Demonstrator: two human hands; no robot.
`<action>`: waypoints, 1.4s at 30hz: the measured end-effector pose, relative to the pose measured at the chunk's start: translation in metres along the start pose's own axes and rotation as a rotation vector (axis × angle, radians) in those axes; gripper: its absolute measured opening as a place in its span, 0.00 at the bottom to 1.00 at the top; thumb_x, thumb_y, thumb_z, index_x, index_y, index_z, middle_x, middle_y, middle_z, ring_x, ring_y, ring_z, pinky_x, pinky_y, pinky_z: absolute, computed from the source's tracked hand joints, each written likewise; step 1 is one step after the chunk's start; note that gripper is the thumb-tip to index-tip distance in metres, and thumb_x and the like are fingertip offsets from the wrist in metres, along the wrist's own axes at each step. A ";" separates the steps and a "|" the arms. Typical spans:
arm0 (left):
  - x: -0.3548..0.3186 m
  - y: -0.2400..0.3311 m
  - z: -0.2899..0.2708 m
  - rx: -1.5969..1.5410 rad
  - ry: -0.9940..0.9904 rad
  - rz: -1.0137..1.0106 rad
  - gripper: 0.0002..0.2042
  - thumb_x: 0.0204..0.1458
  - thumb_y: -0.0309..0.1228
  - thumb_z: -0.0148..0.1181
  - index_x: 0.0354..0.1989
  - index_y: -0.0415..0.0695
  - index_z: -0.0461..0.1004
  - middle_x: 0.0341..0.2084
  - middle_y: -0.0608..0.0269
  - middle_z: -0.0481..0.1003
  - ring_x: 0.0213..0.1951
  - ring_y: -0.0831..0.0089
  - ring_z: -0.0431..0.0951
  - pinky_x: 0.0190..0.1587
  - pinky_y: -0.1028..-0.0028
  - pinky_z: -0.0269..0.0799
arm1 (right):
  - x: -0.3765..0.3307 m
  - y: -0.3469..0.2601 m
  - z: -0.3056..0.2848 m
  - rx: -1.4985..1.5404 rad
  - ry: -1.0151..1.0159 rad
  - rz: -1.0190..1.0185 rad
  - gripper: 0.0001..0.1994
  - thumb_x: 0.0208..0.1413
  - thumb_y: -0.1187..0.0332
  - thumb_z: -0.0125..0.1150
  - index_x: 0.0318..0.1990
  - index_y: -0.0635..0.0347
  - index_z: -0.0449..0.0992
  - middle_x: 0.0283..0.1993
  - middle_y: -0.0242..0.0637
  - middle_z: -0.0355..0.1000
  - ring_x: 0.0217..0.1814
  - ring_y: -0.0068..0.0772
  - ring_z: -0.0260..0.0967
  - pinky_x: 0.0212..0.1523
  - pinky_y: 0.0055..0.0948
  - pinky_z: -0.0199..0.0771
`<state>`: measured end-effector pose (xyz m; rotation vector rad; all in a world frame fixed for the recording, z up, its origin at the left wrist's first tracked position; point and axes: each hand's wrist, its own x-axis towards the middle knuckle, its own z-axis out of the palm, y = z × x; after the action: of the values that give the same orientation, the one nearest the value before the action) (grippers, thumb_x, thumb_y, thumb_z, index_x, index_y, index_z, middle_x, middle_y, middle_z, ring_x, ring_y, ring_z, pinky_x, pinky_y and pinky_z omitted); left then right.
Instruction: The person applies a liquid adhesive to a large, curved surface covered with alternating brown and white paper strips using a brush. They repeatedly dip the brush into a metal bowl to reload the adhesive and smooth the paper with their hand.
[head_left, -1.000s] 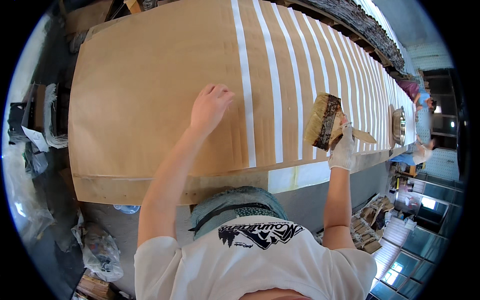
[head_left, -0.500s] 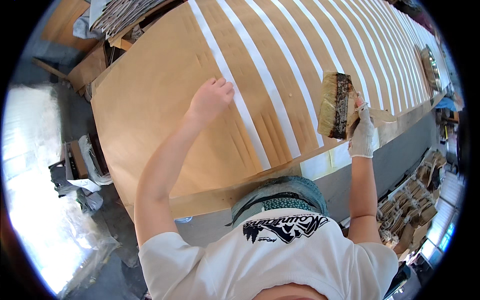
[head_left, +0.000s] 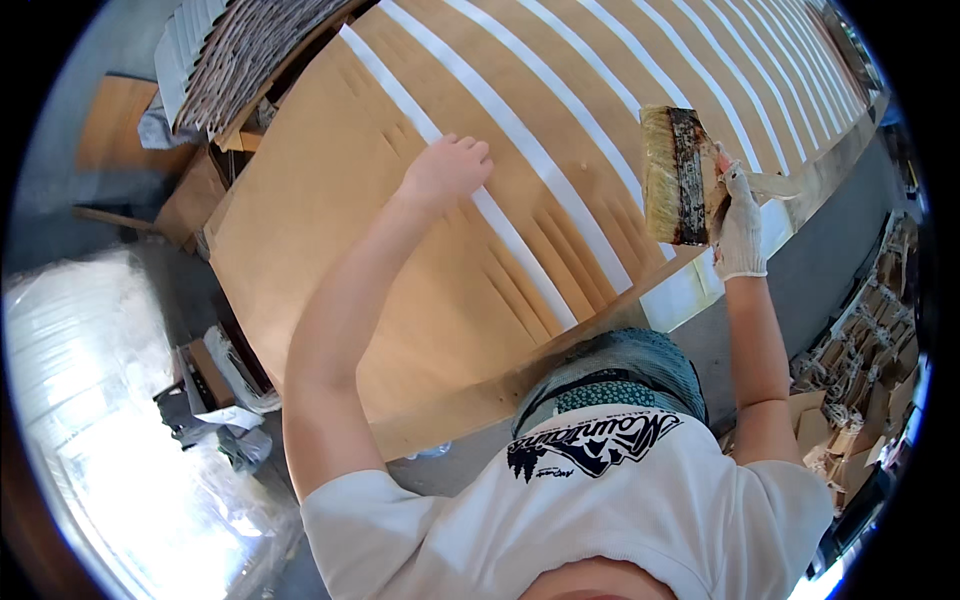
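My left hand (head_left: 448,172) is bare, with its fingers curled together over the nearest white stripe (head_left: 520,255) on the brown paper sheets (head_left: 330,240). Its fingertips point down and away, so whatever they may pinch is hidden. In a pale knitted glove, my right hand (head_left: 739,225) grips the handle of a wide flat brush (head_left: 690,175). The brush is held above the sheets at the right, its yellowish bristles facing left and its dark band stained. Creases run through the brown paper between the stripes nearest my body.
A wooden table edge (head_left: 440,420) runs in front of my body. Stacked thin sheets (head_left: 260,60) stand at the far left, near a leaning brown board (head_left: 125,125). Clear plastic sheeting (head_left: 100,400) lies on the left floor. Bundled brown cardboard (head_left: 850,390) is at the right.
The whole view has turned and shifted a little. My left hand now reaches across the nearest white stripe. The right hand still holds the brush up.
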<state>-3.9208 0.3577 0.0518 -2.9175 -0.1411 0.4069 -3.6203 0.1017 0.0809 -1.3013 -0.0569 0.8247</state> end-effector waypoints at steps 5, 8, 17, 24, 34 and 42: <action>0.007 -0.006 -0.008 0.050 -0.073 0.054 0.05 0.48 0.27 0.60 0.33 0.47 0.74 0.37 0.66 0.71 0.48 0.70 0.73 0.48 0.71 0.69 | 0.018 0.012 -0.025 0.015 0.015 0.040 0.27 0.62 0.55 0.61 0.61 0.64 0.69 0.61 0.37 0.69 0.60 0.31 0.69 0.60 0.30 0.69; -0.001 -0.008 0.005 -0.034 0.047 -0.019 0.02 0.49 0.27 0.59 0.31 0.48 0.75 0.36 0.66 0.72 0.46 0.69 0.74 0.47 0.70 0.69 | 0.020 0.013 -0.026 0.019 -0.023 0.048 0.28 0.66 0.55 0.56 0.66 0.65 0.65 0.66 0.39 0.66 0.64 0.34 0.68 0.64 0.33 0.69; -0.003 -0.013 0.004 -0.039 0.027 0.036 0.03 0.49 0.27 0.59 0.32 0.48 0.73 0.33 0.65 0.70 0.41 0.68 0.75 0.42 0.69 0.72 | 0.011 0.006 -0.012 0.042 0.076 0.069 0.25 0.67 0.58 0.54 0.65 0.64 0.67 0.61 0.37 0.72 0.60 0.33 0.72 0.61 0.33 0.72; -0.008 -0.011 0.013 -0.192 0.023 -0.091 0.04 0.47 0.26 0.62 0.30 0.48 0.75 0.36 0.65 0.70 0.39 0.66 0.76 0.41 0.70 0.73 | 0.025 0.023 -0.029 0.177 -0.012 0.062 0.25 0.66 0.56 0.55 0.64 0.62 0.68 0.62 0.38 0.70 0.60 0.33 0.71 0.61 0.34 0.72; -0.008 -0.014 0.013 -0.234 -0.054 -0.055 0.04 0.47 0.25 0.62 0.30 0.49 0.77 0.37 0.70 0.70 0.44 0.70 0.73 0.43 0.71 0.73 | 0.067 0.041 -0.027 0.328 0.072 0.115 0.24 0.69 0.55 0.49 0.65 0.60 0.65 0.64 0.42 0.68 0.63 0.41 0.69 0.63 0.43 0.73; -0.012 -0.011 0.010 -0.195 0.206 -0.032 0.04 0.45 0.24 0.61 0.28 0.48 0.76 0.40 0.71 0.72 0.50 0.73 0.72 0.48 0.71 0.68 | 0.081 0.071 -0.053 0.284 0.079 0.097 0.22 0.68 0.54 0.50 0.62 0.57 0.69 0.63 0.39 0.69 0.61 0.41 0.71 0.62 0.44 0.74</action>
<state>-3.9362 0.3691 0.0477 -3.1202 -0.2068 0.0902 -3.5719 0.1057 -0.0290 -1.0728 0.1816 0.8302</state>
